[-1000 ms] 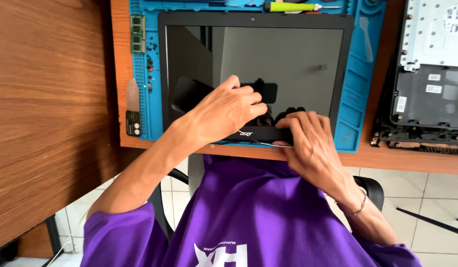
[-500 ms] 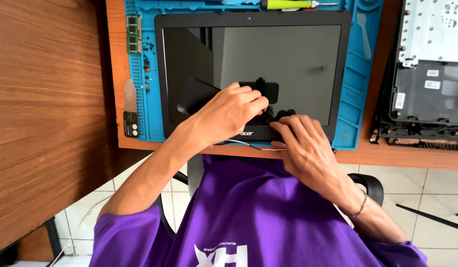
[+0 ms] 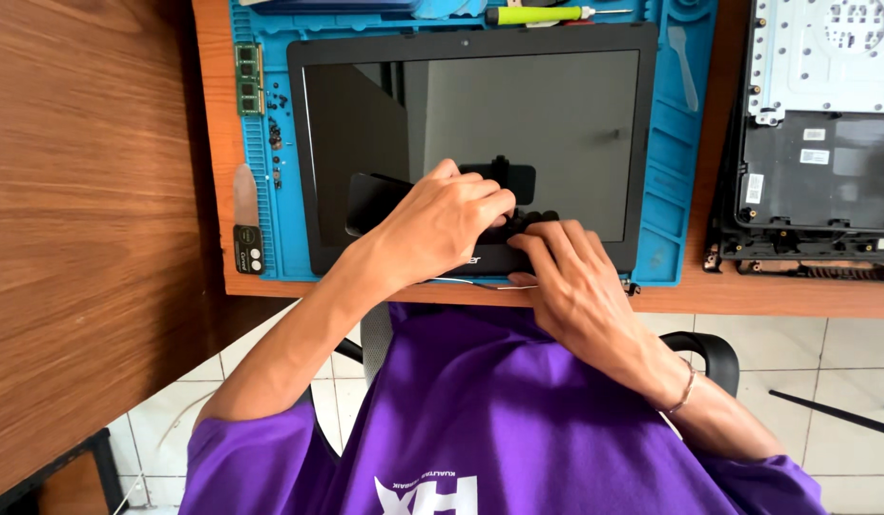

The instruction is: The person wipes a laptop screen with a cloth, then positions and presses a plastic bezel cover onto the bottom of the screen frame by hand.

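A blue mat (image 3: pixel 685 172) lies on the wooden desk (image 3: pixel 213 143). A green screwdriver (image 3: pixel 532 14) rests at its top edge (near two small green chips (image 3: pixel 247 78)). An opened laptop base (image 3: pixel 814 133) sits beside it.

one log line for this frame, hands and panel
left hand: on bezel | right hand: on bezel lower edge | laptop screen: flat on blue mat

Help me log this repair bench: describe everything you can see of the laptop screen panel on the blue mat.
The laptop screen panel is a flat rectangle with a dark glossy glass face and a matte black, plastic-looking frame, a small camera dot at mid top edge. It lies face up on the blue mat, unlit, mirroring the hands. The left hand and right hand press on its bottom frame edge. A thin pale wire shows below that edge.
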